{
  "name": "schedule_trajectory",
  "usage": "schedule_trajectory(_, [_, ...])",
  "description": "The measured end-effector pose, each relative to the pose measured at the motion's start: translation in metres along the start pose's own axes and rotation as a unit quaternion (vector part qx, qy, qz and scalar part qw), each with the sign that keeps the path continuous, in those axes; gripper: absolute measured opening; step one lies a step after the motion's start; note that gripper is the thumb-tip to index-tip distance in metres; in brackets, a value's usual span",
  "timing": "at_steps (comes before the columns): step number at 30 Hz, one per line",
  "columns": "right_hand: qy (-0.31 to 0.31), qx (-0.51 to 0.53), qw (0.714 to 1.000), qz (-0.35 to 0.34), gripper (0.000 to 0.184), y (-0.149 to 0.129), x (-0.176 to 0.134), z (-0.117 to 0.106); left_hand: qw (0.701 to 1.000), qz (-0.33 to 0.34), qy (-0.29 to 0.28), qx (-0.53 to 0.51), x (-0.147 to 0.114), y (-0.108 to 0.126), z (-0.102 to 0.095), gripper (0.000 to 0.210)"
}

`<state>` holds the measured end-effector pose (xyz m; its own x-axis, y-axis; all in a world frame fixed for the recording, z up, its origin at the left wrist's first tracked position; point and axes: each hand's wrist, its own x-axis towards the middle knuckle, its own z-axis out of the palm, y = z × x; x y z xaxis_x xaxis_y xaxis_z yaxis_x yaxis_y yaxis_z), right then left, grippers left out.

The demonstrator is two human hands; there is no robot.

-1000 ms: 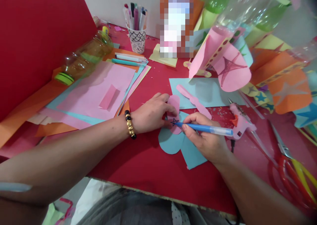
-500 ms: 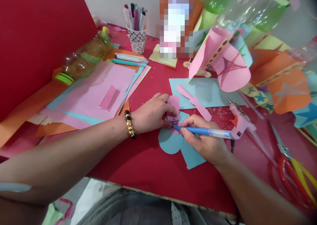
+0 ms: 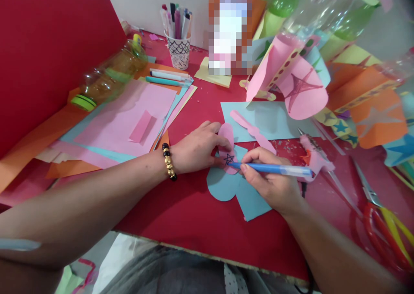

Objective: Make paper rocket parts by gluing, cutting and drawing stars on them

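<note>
My left hand [image 3: 199, 149], with a black and gold bead bracelet at the wrist, holds down a rounded pink paper cutout [image 3: 226, 133] with its thumb and fingers. On the cutout is a small dark star [image 3: 228, 159] in outline. My right hand [image 3: 274, 186] grips a blue pen [image 3: 291, 170], its tip at the star's lower edge. Beneath lies a light blue paper shape [image 3: 221, 186] with rounded lobes, partly covered by the cutout and my right hand. Just beyond, a pink propeller-shaped strip [image 3: 249, 128] rests partly on a flat blue sheet [image 3: 278, 117].
At right are scissors [image 3: 371, 199] and a pink glue gun [image 3: 315, 158]. Paper-decorated bottles [image 3: 297, 87] crowd the back right. A pen cup [image 3: 179, 52] stands at the back. Stacked coloured paper [image 3: 129, 113] and a plastic bottle [image 3: 110, 76] lie left on the red table [image 3: 181, 207].
My right hand and the pen have shifted slightly right, the tip moving from the star's left side to its lower edge. My left hand stays on the cutout.
</note>
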<state>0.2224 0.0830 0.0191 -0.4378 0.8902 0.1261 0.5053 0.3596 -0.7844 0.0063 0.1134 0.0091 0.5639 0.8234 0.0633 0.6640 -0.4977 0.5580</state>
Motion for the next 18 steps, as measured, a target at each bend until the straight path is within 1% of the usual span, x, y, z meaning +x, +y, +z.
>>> schedule_trajectory(5, [0.035,-0.011,0.999,0.005,0.008,0.0023,0.0003,-0.0017,1.000,-0.001,0.003,-0.003,0.0006,0.0014,0.0001,0.020])
schedule_trajectory(13, [0.023,-0.026,0.999,0.013,0.009,0.0047,0.0020,0.0001,1.000,-0.005,0.010,-0.003,0.0015,0.0026,0.0012,0.020])
schedule_trajectory(18, [0.010,-0.023,1.000,0.000,0.008,0.0037,0.0022,0.0029,1.000,-0.002,0.010,-0.003,0.0015,0.0024,0.0012,0.018])
